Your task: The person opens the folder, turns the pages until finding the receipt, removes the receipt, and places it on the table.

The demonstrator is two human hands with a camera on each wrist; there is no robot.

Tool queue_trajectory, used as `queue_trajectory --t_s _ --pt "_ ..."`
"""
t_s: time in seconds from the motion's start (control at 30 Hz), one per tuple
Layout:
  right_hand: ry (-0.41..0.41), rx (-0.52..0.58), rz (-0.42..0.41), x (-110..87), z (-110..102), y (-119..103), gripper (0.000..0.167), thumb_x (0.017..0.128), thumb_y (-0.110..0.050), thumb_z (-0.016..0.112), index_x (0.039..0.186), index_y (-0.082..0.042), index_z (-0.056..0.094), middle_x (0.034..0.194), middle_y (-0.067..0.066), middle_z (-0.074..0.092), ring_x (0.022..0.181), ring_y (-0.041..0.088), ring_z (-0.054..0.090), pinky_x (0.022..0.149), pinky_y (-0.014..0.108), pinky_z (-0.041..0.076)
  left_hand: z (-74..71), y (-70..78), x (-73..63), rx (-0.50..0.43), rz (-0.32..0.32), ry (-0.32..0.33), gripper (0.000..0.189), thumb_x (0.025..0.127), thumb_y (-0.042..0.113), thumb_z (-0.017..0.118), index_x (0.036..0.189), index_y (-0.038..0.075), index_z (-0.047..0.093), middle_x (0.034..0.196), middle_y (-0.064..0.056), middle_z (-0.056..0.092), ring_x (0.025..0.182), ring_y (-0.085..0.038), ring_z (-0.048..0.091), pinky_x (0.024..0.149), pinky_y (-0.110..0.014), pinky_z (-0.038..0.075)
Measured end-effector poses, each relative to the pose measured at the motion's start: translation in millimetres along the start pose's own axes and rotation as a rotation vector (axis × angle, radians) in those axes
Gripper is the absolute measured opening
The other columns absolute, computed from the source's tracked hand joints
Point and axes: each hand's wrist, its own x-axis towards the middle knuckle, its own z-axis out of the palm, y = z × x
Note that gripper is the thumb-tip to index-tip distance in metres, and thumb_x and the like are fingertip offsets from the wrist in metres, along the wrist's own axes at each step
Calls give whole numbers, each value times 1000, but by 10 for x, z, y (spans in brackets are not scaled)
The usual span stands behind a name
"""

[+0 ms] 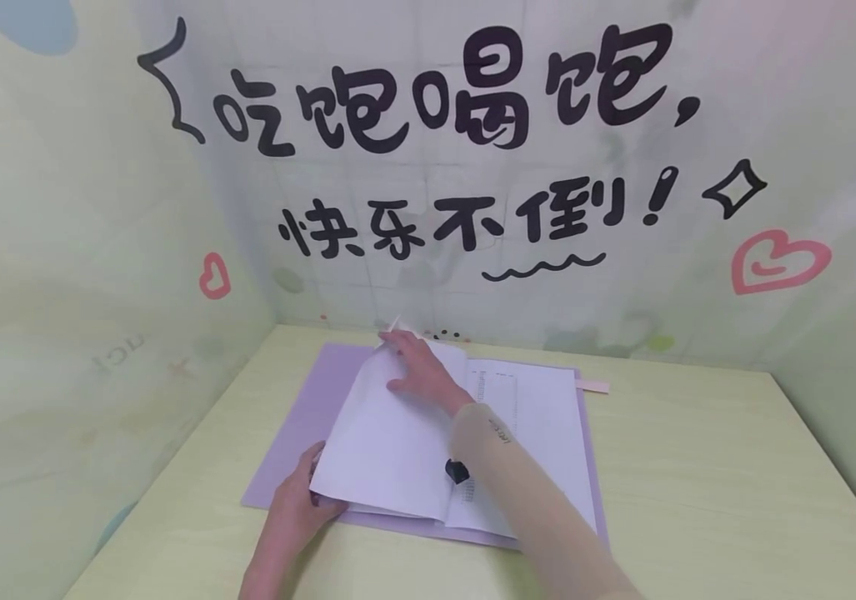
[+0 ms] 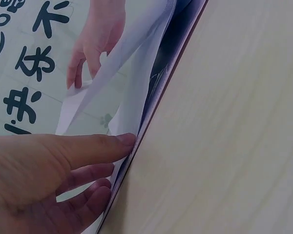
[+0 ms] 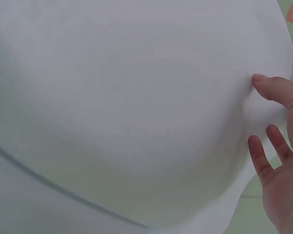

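A purple folder (image 1: pixel 300 412) lies spread on the table with white sheets inside. One white page (image 1: pixel 386 433) is lifted and bows over the left side. My right hand (image 1: pixel 428 377) is at this page's far left corner; in the left wrist view its fingertips pinch the page edge. My left hand (image 1: pixel 294 504) is at the near left corner, partly hidden under the page. Up close, the left thumb (image 2: pixel 100 148) lies along the sheets' lower edge and the other fingers curl beside them. A printed sheet (image 1: pixel 498 400) shows on the right, partly behind my sleeve.
A pink tab (image 1: pixel 594 387) sticks out past the folder's right side. Around it is the pale wooden tabletop (image 1: pixel 720 475). Behind stands a wall sheet (image 1: pixel 412 292) with black lettering, with similar pale sheets at both sides. A black object (image 1: pixel 457 472) sits at my right wrist.
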Motion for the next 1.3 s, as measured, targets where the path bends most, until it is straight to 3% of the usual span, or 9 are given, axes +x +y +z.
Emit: queue_trajectory --t_s 0.13,0.33,0.47,0.63,0.87,1.0,1.13,1.3 --pt "-35 -21 46 -19 102 10 88 84 -15 78 155 -21 28 160 4 32 143 25 36 119 40 35 -24 -16 6 -17 -20 -22 97 72 9 85 149 -3 28 130 -29 60 111 -42 62 97 -53 50" --pt "-40 -46 66 -57 229 45 91 83 -17 78 157 -21 26 161 4 30 146 27 33 121 41 32 -50 10 -6 -60 -36 -83 103 68 19 89 153 7 31 142 -25 54 126 -42 56 106 -55 44" --pt "-32 -86 78 -76 308 64 92 83 -18 78 158 -23 23 162 3 30 145 28 35 120 41 33 -46 27 -17 -28 21 -68 88 74 26 86 149 7 42 143 -24 53 130 -43 52 108 -55 43" --pt "-42 -165 107 -80 378 42 94 83 -19 77 158 -23 20 163 2 29 145 28 35 119 41 35 -1 6 -11 35 103 -16 69 77 11 81 140 3 53 132 -24 60 122 -43 56 106 -56 44" --pt "-50 -276 128 -83 454 32 99 82 -21 79 159 -21 17 163 0 29 139 27 40 115 37 39 25 -6 0 61 72 -33 57 77 10 81 129 2 62 129 -23 59 121 -44 55 106 -57 43" --pt "-49 -277 151 -104 469 30 100 83 -22 78 160 -24 13 163 -1 31 140 29 39 116 41 37 20 -4 4 71 62 -32 54 76 11 82 125 -1 64 128 -23 57 120 -44 56 105 -56 44" --pt "-44 -271 173 -134 481 3 92 84 -22 77 158 -28 23 157 1 40 137 32 40 111 47 39 15 -2 3 74 53 -35 53 76 10 82 124 -2 64 128 -24 57 120 -43 56 105 -56 44" --pt "-37 -294 239 -164 483 -15 68 86 -30 75 147 -32 45 147 2 48 128 28 42 101 44 38 8 -3 3 73 44 -36 50 76 10 81 123 0 66 127 -22 58 119 -42 57 104 -55 45"
